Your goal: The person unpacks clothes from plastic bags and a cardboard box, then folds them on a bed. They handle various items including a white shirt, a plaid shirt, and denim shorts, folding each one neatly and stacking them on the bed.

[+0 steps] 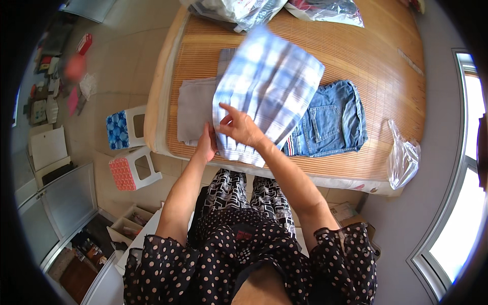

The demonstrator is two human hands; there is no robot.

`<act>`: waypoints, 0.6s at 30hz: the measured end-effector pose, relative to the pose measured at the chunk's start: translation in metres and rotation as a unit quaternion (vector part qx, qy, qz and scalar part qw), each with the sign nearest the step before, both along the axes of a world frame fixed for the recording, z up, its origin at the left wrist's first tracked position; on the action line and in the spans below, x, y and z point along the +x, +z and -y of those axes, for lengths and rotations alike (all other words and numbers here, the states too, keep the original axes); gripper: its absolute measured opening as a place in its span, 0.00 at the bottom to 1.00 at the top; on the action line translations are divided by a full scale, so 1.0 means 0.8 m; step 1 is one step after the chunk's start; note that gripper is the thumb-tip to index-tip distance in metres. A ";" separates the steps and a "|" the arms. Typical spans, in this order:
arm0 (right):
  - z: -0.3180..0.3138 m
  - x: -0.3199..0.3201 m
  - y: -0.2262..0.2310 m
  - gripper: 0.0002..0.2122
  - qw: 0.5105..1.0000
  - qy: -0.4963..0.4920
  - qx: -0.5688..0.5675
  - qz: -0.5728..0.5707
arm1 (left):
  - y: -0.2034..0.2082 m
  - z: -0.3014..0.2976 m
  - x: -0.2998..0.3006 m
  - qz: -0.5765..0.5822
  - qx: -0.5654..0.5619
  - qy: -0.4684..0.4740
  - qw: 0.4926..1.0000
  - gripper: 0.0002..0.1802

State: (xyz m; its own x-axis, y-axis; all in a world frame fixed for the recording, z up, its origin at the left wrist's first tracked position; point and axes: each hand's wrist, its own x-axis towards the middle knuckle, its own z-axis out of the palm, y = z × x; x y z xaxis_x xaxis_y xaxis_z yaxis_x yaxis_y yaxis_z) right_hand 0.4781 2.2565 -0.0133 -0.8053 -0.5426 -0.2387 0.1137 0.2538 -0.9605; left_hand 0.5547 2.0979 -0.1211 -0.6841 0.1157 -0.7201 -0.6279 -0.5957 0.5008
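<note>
Bamboo matting tops the bed, with pale floor tiles to its left and a window to its right. At the near edge of the bed, the left hand stands on its side against the near left edge of the plaid cloth; whether its fingers pinch the fabric, I cannot tell. The right hand is over the cloth's near left part, forefinger stretched out and the other fingers curled; its grip, too, is unclear.

The cloth slants up and away from the hands, between the grey cloth and the jeans, covering part of each. Its far end is blurred. It looks light, thin and limp, likely to sag or crease if held at one point only, but not fragile. Its near left edge seems a good hold, with a far corner for a second grip. The jeans look heavier and stiffer.

Farther out, two stuffed clear bags lie at the far side, and a crumpled clear bag at the near right corner. Two stools, one blue-topped, one red-topped, are on the floor left of the bed.
</note>
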 end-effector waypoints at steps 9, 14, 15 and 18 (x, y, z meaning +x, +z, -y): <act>-0.164 0.116 -0.063 0.19 0.881 -0.353 0.283 -0.138 | 0.010 -0.009 -0.003 0.036 -0.103 -0.083 0.991 0.35; -0.176 0.120 -0.060 0.25 0.830 -0.120 0.454 -0.301 | 0.030 -0.014 -0.013 0.062 -0.141 -0.110 0.982 0.20; -0.176 0.117 -0.063 0.25 0.833 -0.108 0.445 -0.310 | 0.041 -0.018 -0.019 0.058 -0.118 -0.102 0.986 0.20; -0.173 0.107 -0.070 0.25 0.835 -0.071 0.436 -0.326 | 0.060 -0.025 -0.033 0.056 -0.032 -0.070 0.995 0.18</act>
State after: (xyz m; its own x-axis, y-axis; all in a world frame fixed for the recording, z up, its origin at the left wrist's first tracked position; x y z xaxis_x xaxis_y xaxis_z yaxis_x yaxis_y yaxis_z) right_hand 0.5636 2.3952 -0.0696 -0.9598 -0.2800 0.0212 -0.2743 0.9183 -0.2854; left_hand 0.5282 2.1180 -0.0730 -0.5800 0.1549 -0.7997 -0.7562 -0.4674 0.4579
